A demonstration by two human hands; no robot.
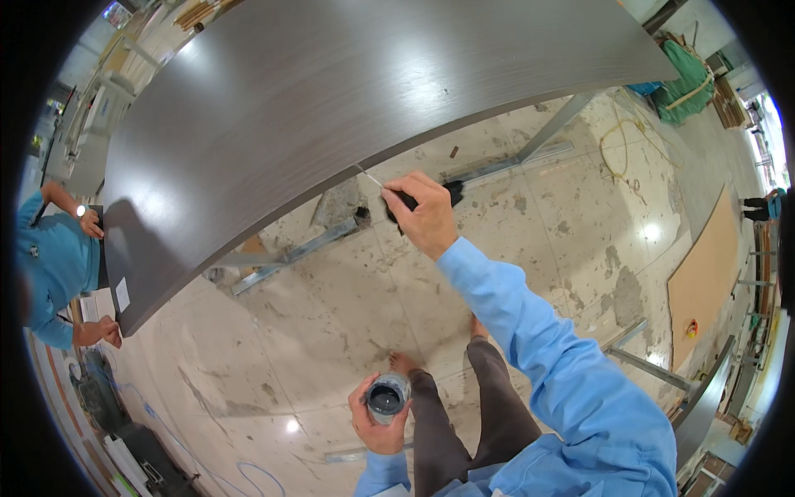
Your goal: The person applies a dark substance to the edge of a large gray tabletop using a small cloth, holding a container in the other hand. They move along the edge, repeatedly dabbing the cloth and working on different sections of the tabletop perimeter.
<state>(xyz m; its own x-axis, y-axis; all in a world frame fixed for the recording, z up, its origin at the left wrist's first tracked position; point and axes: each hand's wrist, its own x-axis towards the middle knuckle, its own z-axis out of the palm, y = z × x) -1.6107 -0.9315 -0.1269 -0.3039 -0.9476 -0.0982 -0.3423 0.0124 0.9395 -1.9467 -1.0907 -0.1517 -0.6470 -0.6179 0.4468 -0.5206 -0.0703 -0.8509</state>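
Observation:
My right hand [422,211] pinches a thin brush [371,176] with a pale, slender shaft. Its tip meets the near edge of a large dark grey wood-grain panel [331,91]; the bristles are too small to make out. Lower down, in front of my legs, my left hand [379,428] is wrapped round a small clear cup [386,398]. Dark grey liquid, like paint, lies inside the cup, which is held upright away from the panel.
A co-worker [62,248] in a blue shirt has hands at the panel's left end. Metal legs [555,128] stand under the panel on the stained tile floor [513,215]. A brown board [704,277] lies at right; a black case [149,464] and a hose [186,451] lie lower left.

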